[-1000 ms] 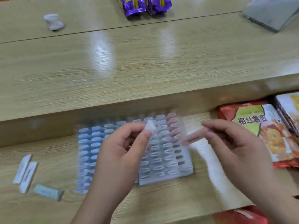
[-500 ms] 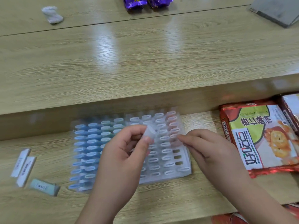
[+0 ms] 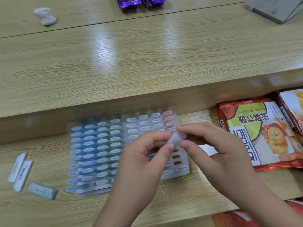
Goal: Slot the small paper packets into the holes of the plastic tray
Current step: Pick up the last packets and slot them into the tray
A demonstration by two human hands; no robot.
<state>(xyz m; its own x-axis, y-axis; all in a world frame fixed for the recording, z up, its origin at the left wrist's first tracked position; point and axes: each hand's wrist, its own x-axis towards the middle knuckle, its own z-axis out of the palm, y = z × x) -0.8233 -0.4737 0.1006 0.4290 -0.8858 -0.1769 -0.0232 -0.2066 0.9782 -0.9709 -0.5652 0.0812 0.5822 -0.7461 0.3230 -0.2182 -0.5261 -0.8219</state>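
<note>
The left hand [image 3: 144,154] and right hand [image 3: 218,153] are both pinching one paper packet [image 3: 176,140], likely needing it squared over the empty holes [image 3: 176,157] of the plastic tray [image 3: 184,172].

Wooden shelf [image 3: 164,203]: plastic tray [image 3: 98,153], loose packets [image 3: 21,171], biscuit bag [image 3: 262,133].

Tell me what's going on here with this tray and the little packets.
A person is filling a plastic tray with small paper packets. The left hand and right hand together pinch one pale packet above the tray's right part. Most holes hold packets; a few near the right front are empty. Three loose packets lie on the desk to the left.
</note>
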